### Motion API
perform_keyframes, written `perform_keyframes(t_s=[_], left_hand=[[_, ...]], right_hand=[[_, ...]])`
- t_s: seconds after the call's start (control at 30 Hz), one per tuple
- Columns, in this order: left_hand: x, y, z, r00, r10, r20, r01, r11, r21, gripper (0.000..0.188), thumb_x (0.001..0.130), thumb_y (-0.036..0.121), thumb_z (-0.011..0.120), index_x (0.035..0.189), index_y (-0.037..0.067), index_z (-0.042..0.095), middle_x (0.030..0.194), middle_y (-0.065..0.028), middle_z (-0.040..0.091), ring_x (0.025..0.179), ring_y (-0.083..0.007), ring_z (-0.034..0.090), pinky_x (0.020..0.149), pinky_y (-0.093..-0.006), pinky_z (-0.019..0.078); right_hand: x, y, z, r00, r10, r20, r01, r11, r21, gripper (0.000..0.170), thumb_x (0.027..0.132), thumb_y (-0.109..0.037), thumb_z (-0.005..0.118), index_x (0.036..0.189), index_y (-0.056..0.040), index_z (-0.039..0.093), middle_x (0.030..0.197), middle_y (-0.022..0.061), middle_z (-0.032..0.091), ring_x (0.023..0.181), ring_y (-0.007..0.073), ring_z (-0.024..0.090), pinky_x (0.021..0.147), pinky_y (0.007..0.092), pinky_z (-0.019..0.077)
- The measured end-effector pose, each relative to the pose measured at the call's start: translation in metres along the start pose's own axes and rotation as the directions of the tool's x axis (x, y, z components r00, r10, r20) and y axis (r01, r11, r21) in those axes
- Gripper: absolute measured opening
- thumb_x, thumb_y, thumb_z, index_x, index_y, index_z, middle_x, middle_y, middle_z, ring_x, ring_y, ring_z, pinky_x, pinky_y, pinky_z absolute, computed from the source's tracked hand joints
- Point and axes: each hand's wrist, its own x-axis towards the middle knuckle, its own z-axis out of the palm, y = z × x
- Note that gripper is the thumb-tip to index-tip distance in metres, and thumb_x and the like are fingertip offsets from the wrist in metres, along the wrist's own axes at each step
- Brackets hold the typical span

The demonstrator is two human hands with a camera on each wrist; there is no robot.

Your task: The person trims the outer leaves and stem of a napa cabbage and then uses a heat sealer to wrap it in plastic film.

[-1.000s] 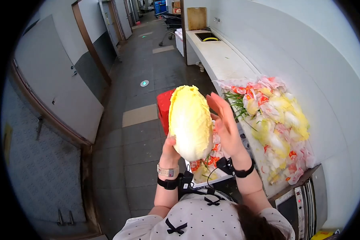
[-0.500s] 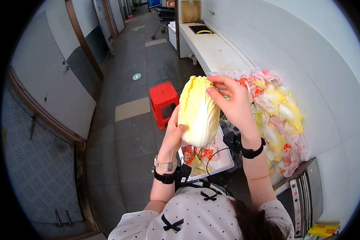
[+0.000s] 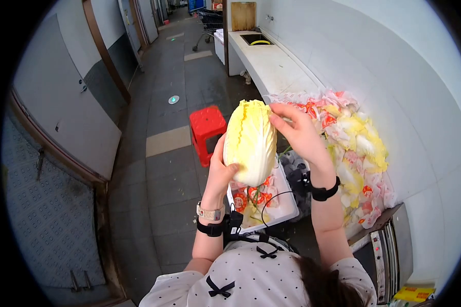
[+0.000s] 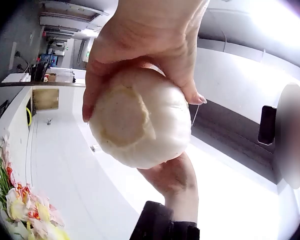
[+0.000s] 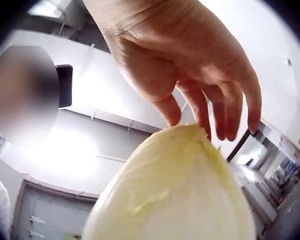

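A yellow-white napa cabbage (image 3: 251,148) is held up in front of the body, leafy tip away and white base toward me. My left hand (image 3: 219,174) grips it around the lower left side, thumb across the front. In the left wrist view its cut stem end (image 4: 124,117) faces the camera, beneath the left palm. My right hand (image 3: 301,134) is at the upper right of the tip. There, in the right wrist view, thumb and forefinger pinch the leaf edge (image 5: 187,134), while the other fingers stay off it.
Below the cabbage stands a white box (image 3: 287,215) with red-printed wrappers and leaf scraps. A red stool (image 3: 208,121) is beyond it. On the right, the counter (image 3: 271,64) carries a heap of loose leaves and wrappers (image 3: 361,140), with a sink (image 3: 257,39) farther back.
The right hand came from beside the cabbage to its tip, fingers closing on the leaf edge. The cabbage turned slightly, showing more of its white rib, while the left hand kept its grip.
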Motion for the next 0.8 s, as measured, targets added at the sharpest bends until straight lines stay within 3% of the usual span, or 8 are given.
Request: perform_keyframes(t_s=[0.03, 0.17, 0.27, 0.43, 0.57, 0.7, 0.8], left_hand=[[0.001, 0.002, 0.001, 1.0, 0.004, -0.012, -0.004, 1.0, 0.023, 0.094, 0.065, 0.038, 0.078, 0.134, -0.003, 0.029, 0.131, -0.0118, 0.043, 0.12, -0.0203, 0.043, 0.099, -0.0328, 0.0363], [0.003, 0.002, 0.001, 0.997, 0.078, 0.011, -0.078, 0.997, 0.013, 0.105, 0.057, 0.046, 0.081, 0.134, -0.004, 0.028, 0.131, -0.0129, 0.043, 0.121, -0.0214, 0.043, 0.1, -0.0337, 0.0359], [0.004, 0.004, 0.003, 0.995, 0.098, 0.012, -0.098, 0.995, 0.028, 0.109, 0.055, 0.049, 0.081, 0.134, -0.004, 0.028, 0.131, -0.0137, 0.043, 0.121, -0.0218, 0.043, 0.1, -0.0339, 0.0355], [0.008, 0.0, 0.002, 0.993, 0.114, -0.015, -0.113, 0.993, 0.023, 0.11, 0.054, 0.051, 0.081, 0.134, -0.005, 0.028, 0.131, -0.014, 0.042, 0.122, -0.0218, 0.042, 0.1, -0.0338, 0.0356], [0.009, -0.002, 0.002, 0.995, 0.099, 0.0, -0.099, 0.995, 0.007, 0.094, 0.06, 0.028, 0.079, 0.134, -0.004, 0.03, 0.131, -0.0136, 0.043, 0.122, -0.0216, 0.042, 0.101, -0.0333, 0.0352], [0.008, -0.002, 0.005, 0.999, 0.032, -0.012, -0.032, 0.999, 0.024, 0.078, 0.062, 0.007, 0.065, 0.133, -0.003, 0.032, 0.13, -0.0132, 0.044, 0.121, -0.0213, 0.043, 0.101, -0.0333, 0.0351], [0.011, -0.018, 0.0, 0.999, -0.02, -0.048, 0.02, 1.0, -0.002, 0.07, 0.067, 0.0, 0.057, 0.132, -0.002, 0.033, 0.129, -0.0131, 0.044, 0.12, -0.0213, 0.044, 0.1, -0.0335, 0.036]], right_hand=[[-0.003, -0.002, 0.0, 0.993, 0.094, 0.074, -0.101, 0.99, 0.098, 0.022, 0.082, -0.008, 0.062, 0.1, 0.0035, 0.059, 0.086, 0.0076, 0.063, 0.079, 0.0115, 0.06, 0.072, 0.0241, 0.0471], [-0.012, -0.008, 0.005, 0.995, -0.059, -0.083, 0.063, 0.997, 0.054, 0.014, 0.084, -0.008, 0.06, 0.09, 0.0053, 0.059, 0.085, 0.0071, 0.064, 0.079, 0.0108, 0.06, 0.074, 0.0242, 0.0464], [-0.014, -0.004, 0.007, 0.974, -0.134, -0.182, 0.142, 0.989, 0.032, 0.013, 0.085, -0.007, 0.058, 0.092, 0.0043, 0.057, 0.084, 0.0057, 0.063, 0.079, 0.0086, 0.058, 0.073, 0.023, 0.0455], [-0.03, -0.02, 0.006, 0.994, -0.067, -0.091, 0.092, 0.949, 0.302, 0.011, 0.087, -0.006, 0.055, 0.095, 0.0, 0.052, 0.087, 0.0025, 0.057, 0.079, 0.0062, 0.053, 0.07, 0.0216, 0.043], [-0.025, -0.022, 0.001, 1.0, 0.016, 0.005, -0.017, 0.928, 0.373, 0.02, 0.083, -0.01, 0.061, 0.098, -0.0006, 0.052, 0.089, 0.0022, 0.056, 0.08, 0.0059, 0.053, 0.072, 0.0212, 0.0429], [-0.015, -0.021, -0.009, 0.99, 0.098, 0.105, -0.112, 0.984, 0.139, 0.038, 0.072, -0.013, 0.073, 0.102, 0.0012, 0.055, 0.091, 0.0032, 0.058, 0.084, 0.0084, 0.055, 0.074, 0.0227, 0.0448], [-0.026, -0.033, -0.012, 0.965, 0.189, 0.181, -0.196, 0.98, 0.023, 0.035, 0.071, -0.012, 0.074, 0.098, 0.0014, 0.057, 0.09, 0.0032, 0.06, 0.084, 0.0091, 0.055, 0.073, 0.0241, 0.0453]])
